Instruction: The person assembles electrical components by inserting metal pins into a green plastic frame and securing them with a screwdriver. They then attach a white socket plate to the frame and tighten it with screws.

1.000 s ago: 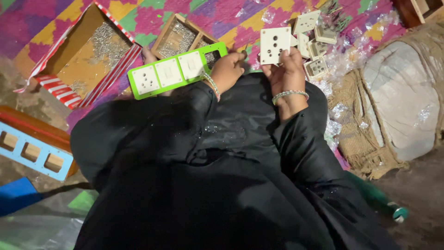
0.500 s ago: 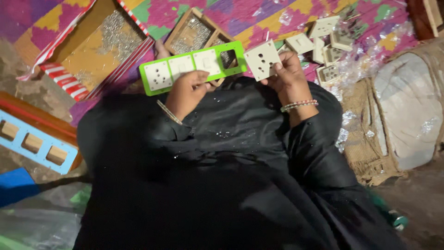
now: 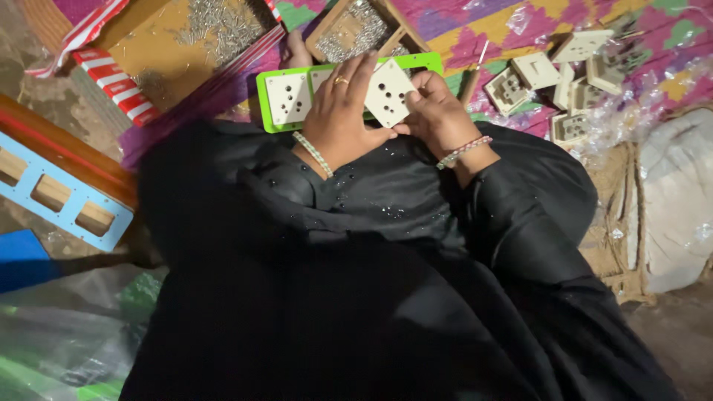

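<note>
A bright green frame (image 3: 268,104) with square white socket plates set in it lies across my lap. My left hand (image 3: 339,111) rests flat on the frame's middle, fingers spread over the plates. My right hand (image 3: 438,115) holds a loose white socket plate (image 3: 388,92), tilted like a diamond, over the frame's right part. The fingers of my left hand touch this plate too. One fitted socket plate (image 3: 289,99) shows clearly at the frame's left end.
A cardboard box (image 3: 178,44) with loose screws lies at the upper left, a small wooden tray (image 3: 353,30) of screws behind the frame. Several white socket modules (image 3: 549,82) lie at the upper right on clear plastic. A blue frame (image 3: 59,200) sits at left, burlap (image 3: 661,200) at right.
My right hand brought the loose socket plate from the pile at the right down onto the green frame. My left hand moved from the frame's edge to lie over its middle.
</note>
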